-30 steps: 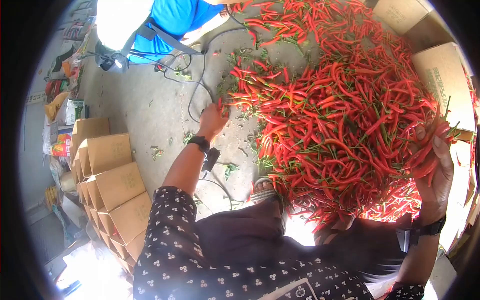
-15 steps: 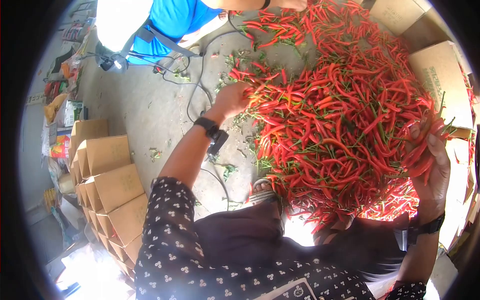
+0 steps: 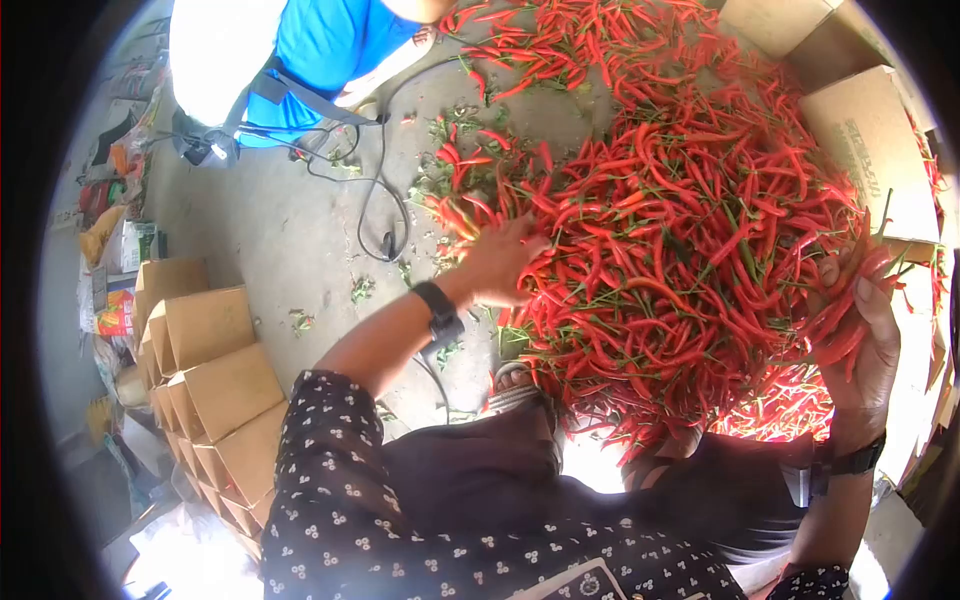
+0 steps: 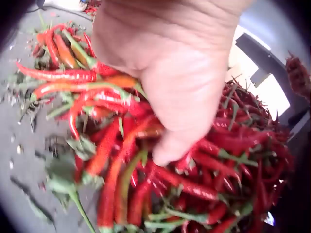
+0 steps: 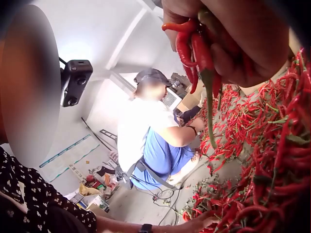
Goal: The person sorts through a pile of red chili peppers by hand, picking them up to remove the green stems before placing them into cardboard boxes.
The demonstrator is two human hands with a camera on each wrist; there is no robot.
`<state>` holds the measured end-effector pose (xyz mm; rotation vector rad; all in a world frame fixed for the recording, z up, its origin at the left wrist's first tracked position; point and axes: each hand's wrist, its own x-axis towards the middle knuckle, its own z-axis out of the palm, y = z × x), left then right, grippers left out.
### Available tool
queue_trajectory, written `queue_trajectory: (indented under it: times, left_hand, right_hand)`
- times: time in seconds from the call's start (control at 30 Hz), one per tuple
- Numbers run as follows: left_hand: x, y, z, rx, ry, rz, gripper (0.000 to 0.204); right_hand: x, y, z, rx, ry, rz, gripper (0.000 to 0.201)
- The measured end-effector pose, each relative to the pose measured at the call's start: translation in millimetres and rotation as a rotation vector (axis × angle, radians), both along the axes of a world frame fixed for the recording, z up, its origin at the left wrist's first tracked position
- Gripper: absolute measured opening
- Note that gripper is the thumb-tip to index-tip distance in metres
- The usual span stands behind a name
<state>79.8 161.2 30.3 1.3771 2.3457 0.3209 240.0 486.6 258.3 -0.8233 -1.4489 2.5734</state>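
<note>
A large heap of red chili peppers [image 3: 690, 240] with green stems covers the floor. My left hand [image 3: 500, 262] lies at the heap's left edge, fingers spread over the peppers. In the left wrist view that hand [image 4: 170, 73] touches the peppers, thumb pointing down among them; its other fingers are hidden there. At the heap's right side my right hand [image 3: 868, 345] grips a bunch of red peppers [image 3: 845, 310]. The right wrist view shows the hand [image 5: 243, 39] curled round the bunch [image 5: 194, 53], a green stem hanging down.
Stacked cardboard boxes [image 3: 215, 320] stand at the left, and another box [image 3: 870, 150] is beyond the heap at the right. A person in blue shorts [image 5: 163, 155] squats across the heap. A black cable [image 3: 385, 180] lies on the floor near leaf scraps.
My left hand has moved right from the bare floor onto the heap's left edge, and its fingers have spread. My right hand keeps its bunch, nearly still. The other person's hand has left the head view.
</note>
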Motion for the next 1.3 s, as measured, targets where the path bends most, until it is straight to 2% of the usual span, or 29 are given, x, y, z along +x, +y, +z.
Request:
queue_trajectory:
  times: [0.07,0.1,0.17,0.2,0.23,0.3,0.33,0.43,0.63,0.7,0.77,0.8,0.87,0.9,0.97,1.0,1.2,1.3]
  left_hand:
    - [18,5,2,-0.138,0.022,0.116,0.091]
    - [17,10,5,-0.138,0.023,0.116,0.091]
    - [8,24,11,-0.101,0.134,0.21,0.106]
    - [-1,36,18,-0.182,0.106,0.257,0.11]
    - [-11,41,16,-0.182,0.103,0.251,0.11]
    - [-25,52,14,-0.112,0.257,0.044,0.109]
    - [-30,60,19,-0.21,0.221,0.012,0.106]
    - [-43,64,9,-0.163,0.113,-0.022,0.102]
    - [-16,50,0,-0.125,0.083,-0.049,0.11]
    - [-11,49,-7,-0.084,0.129,-0.042,0.106]
    - [-13,55,-3,0.029,0.27,-0.1,0.089]
    - [-18,59,-4,0.03,0.269,-0.102,0.089]
    - [-29,69,-7,0.013,0.354,-0.207,0.079]
    - [-29,71,-7,0.017,0.353,-0.21,0.079]
    - [-31,70,-5,0.002,0.16,-0.206,0.071]
    - [-29,66,-7,0.046,0.222,-0.21,0.064]
    - [-37,75,-20,0.203,0.28,-0.238,0.059]
    - [-38,78,-16,0.106,0.22,-0.266,0.06]
  right_hand:
    - [-3,-6,-4,0.048,0.033,-0.003,0.031]
    - [-4,-7,-5,0.103,0.064,-0.01,0.032]
    - [-4,-5,-3,0.094,0.047,0.033,0.032]
    - [-4,-5,-3,0.086,0.033,0.071,0.033]
    - [-3,-6,-3,0.086,0.03,0.065,0.033]
    - [-3,-10,-2,0.131,0.044,-0.023,0.032]
    - [-2,-8,-1,0.135,0.043,-0.023,0.032]
    - [1,-3,0,0.044,0.015,0.048,0.033]
    - [-7,-7,-3,0.054,0.043,0.024,0.033]
    - [-7,-8,-5,0.121,0.051,-0.003,0.035]
    - [-7,-9,-5,0.092,0.048,0.021,0.035]
    - [-7,-10,-5,0.067,0.044,0.047,0.035]
    - [-8,-11,-6,0.09,0.041,0.036,0.035]
    - [-8,-11,-5,0.108,0.043,0.026,0.034]
    - [-8,-12,-2,0.1,0.022,-0.01,0.035]
    - [-6,-12,0,0.088,0.0,-0.04,0.035]
    - [-4,-11,1,0.092,0.005,-0.023,0.036]
    - [-9,-14,7,0.131,0.028,0.032,0.035]
